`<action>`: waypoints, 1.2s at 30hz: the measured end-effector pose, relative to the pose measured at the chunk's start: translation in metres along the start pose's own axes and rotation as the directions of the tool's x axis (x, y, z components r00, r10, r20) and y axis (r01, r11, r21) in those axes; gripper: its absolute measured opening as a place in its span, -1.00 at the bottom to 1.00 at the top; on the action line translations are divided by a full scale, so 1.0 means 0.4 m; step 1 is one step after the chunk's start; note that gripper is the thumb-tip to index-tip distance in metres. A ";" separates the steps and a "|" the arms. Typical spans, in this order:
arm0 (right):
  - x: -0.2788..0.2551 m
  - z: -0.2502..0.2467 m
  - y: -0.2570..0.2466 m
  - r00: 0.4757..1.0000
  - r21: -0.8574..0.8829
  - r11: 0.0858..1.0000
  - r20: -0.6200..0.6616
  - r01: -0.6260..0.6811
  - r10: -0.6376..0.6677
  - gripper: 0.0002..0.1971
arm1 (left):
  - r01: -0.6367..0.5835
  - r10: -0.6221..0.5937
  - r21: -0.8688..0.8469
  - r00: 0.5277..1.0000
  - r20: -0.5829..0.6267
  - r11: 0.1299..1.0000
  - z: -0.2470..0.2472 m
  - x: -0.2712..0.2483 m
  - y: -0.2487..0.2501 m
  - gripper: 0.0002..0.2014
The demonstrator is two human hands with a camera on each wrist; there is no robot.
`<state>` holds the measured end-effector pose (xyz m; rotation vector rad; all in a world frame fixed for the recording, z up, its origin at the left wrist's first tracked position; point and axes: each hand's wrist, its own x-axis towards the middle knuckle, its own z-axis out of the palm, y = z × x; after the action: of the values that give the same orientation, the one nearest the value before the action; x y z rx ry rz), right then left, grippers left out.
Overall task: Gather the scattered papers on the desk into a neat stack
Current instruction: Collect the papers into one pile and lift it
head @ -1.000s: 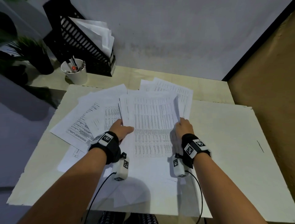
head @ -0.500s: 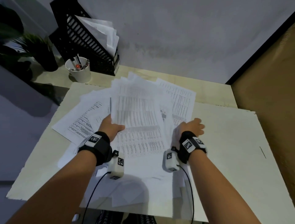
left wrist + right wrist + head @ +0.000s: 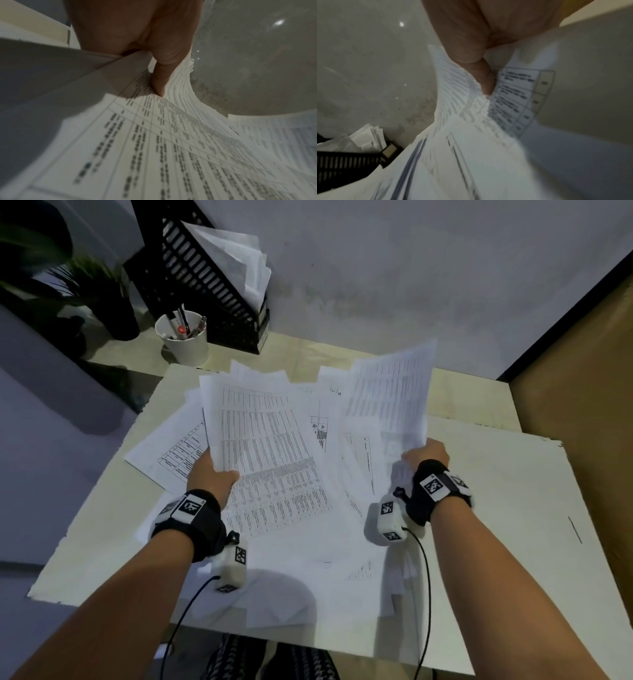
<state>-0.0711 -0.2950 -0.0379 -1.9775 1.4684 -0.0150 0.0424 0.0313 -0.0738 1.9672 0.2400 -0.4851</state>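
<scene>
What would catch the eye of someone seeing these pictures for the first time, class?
First, the fan of printed papers lifted off the middle of the desk, curling up between the two hands. The left hand grips the sheets at their left edge, the right hand at their right edge. Behind them, against the wall, stand a black file rack stuffed with more sheets and a white cup of pens.

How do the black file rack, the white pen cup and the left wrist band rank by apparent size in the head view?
Largest to smallest, as they look:
1. black file rack
2. left wrist band and white pen cup: about alike. The band is nearer the camera, so I will not rank them.
</scene>
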 end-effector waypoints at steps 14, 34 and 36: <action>-0.138 -0.283 -0.174 0.776 0.070 0.924 -0.568 0.377 -0.274 -0.75 | 0.060 -0.056 -0.231 0.998 0.026 0.971 -0.075 0.001 0.034 -0.53; -0.242 0.161 -0.033 0.964 -0.150 0.976 0.237 0.160 -0.121 -0.81 | 0.080 -0.079 -0.187 0.997 0.011 0.979 -0.142 0.063 -0.117 -0.43; -0.237 0.175 -0.041 0.960 -0.170 0.971 0.254 0.166 -0.120 -0.82 | 0.085 -0.084 -0.180 0.996 0.011 0.980 -0.139 0.069 -0.130 -0.40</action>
<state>-0.0654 -0.1768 -0.0493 -2.1485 1.2039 0.3043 0.0605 0.1026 -0.1079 1.7845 0.3552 -0.5033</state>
